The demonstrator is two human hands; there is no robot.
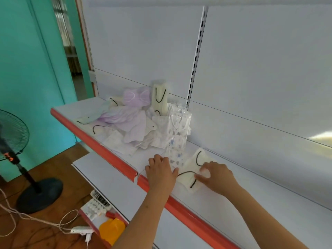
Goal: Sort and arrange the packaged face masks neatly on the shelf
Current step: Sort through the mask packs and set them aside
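Hands on glossy white shelf (233, 180), left hand (160, 172) flat on patterned packet (177, 159), right hand (214, 176) fingers pinching cream mask packet (193, 166).

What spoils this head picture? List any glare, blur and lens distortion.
Head view: a bright glare patch sits on the white back panel at the right edge; the wide-angle lens bows the slotted metal upright and the red-edged white shelf; the heap of clear-wrapped lilac and white masks looks soft, its print unreadable; both hands are fairly sharp, with faint shadows.
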